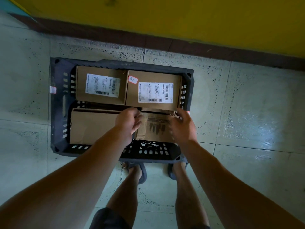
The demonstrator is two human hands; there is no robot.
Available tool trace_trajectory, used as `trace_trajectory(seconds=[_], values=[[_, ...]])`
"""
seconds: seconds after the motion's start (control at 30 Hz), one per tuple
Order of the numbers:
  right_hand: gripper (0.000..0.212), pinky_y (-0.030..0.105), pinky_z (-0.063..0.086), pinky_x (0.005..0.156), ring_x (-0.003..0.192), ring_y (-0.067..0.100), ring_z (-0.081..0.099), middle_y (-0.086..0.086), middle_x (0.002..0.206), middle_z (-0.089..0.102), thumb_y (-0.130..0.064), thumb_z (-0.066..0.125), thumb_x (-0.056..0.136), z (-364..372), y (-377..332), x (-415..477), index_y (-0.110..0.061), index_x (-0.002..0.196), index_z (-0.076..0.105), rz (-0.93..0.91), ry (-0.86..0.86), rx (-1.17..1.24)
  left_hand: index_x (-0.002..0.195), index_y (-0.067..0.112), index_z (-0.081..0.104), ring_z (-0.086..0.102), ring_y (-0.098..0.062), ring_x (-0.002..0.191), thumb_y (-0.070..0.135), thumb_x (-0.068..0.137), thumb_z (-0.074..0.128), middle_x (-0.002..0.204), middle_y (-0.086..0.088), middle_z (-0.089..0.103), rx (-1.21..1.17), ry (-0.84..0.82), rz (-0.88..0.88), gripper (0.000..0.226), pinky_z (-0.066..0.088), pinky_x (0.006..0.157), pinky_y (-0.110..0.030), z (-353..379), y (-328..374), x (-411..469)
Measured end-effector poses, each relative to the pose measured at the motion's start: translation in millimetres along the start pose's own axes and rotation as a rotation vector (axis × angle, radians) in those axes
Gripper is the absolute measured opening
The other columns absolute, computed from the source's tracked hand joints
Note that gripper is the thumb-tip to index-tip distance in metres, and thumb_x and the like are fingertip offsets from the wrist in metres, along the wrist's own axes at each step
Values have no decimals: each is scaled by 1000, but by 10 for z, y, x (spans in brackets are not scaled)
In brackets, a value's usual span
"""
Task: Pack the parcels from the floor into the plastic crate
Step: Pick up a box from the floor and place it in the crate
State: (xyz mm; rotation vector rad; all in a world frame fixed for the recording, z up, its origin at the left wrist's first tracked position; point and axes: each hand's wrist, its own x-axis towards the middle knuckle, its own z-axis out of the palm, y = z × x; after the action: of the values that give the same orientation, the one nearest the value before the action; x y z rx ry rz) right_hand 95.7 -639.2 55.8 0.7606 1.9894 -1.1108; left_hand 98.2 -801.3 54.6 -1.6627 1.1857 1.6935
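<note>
Gripped at 9 o'clock by the left hand (127, 123), the parcel (156, 129) is flanked at 3 o'clock by the right hand (183, 128), its hold blurred, untellable.

black crate (59, 103) holds four cardboard boxes: a labelled parcel (100, 85) at 11 o'clock, a stickered parcel (153, 90) at 1, a plain parcel (92, 126) at 7, a printed parcel (156, 128) at 5. left hand (127, 124) curls at the printed parcel's 9 o'clock edge; right hand (183, 126), blurred and loose-fingered, is at its 3 o'clock edge.

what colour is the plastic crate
Black, with slotted walls; the crate shows best in the head view.
</note>
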Motion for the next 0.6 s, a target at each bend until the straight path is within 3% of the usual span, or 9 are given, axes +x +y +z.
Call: trace_trajectory(seconds=[0.1, 0.2, 0.27, 0.4, 0.5, 0.6], values=[[28, 40, 59, 72, 88, 19, 68, -3, 111, 68, -26, 51, 92, -225, 75, -253, -36, 117, 55, -19, 34, 46, 100, 16, 63, 66, -15, 92, 21, 97, 50, 100, -3, 69, 219, -102, 111, 14, 51, 87, -32, 135, -93, -310], [42, 21, 50, 72, 99, 11, 58, -15, 123, 56, -18, 52, 91, -584, 174, -473, -28, 132, 52, 27, 88, 80, 97, 18, 63, 64, -13, 85, 21, 98, 49, 95, -2, 68, 408, -162, 222, 15, 49, 71, -25, 390, -194, -674], [48, 22, 48, 79, 105, 13, 58, -12, 134, 52, -16, 53, 91, -843, 275, -615, -24, 138, 48, 47, 111, 120, 106, 15, 66, 62, -13, 83, 18, 97, 51, 94, -1, 67, 459, -212, 281, 18, 49, 65, -21, 593, -271, -918], [43, 23, 49, 72, 104, 19, 64, -9, 136, 55, -18, 54, 92, -1421, 565, -769, -26, 134, 51, 72, 148, 152, 112, 11, 65, 63, -10, 77, 13, 97, 50, 96, -3, 69, 432, -299, 285, 21, 50, 76, -28, 1107, -563, -1323], [42, 37, 51, 95, 110, 21, 63, -8, 136, 57, -22, 56, 91, -2001, 821, -809, -27, 133, 53, 59, 161, 179, 114, 12, 63, 65, -11, 80, 15, 98, 49, 94, 1, 69, 448, -319, 287, 21, 47, 71, -26, 1595, -930, -1579], [41, 38, 50, 98, 108, 21, 64, -7, 133, 59, -21, 57, 90, -2722, 1133, -816, -24, 131, 54, 15, 179, 185, 114, 16, 63, 67, -13, 87, 17, 97, 49, 100, 1, 70, 482, -318, 299, 21, 49, 79, -27, 2183, -1363, -1873]])
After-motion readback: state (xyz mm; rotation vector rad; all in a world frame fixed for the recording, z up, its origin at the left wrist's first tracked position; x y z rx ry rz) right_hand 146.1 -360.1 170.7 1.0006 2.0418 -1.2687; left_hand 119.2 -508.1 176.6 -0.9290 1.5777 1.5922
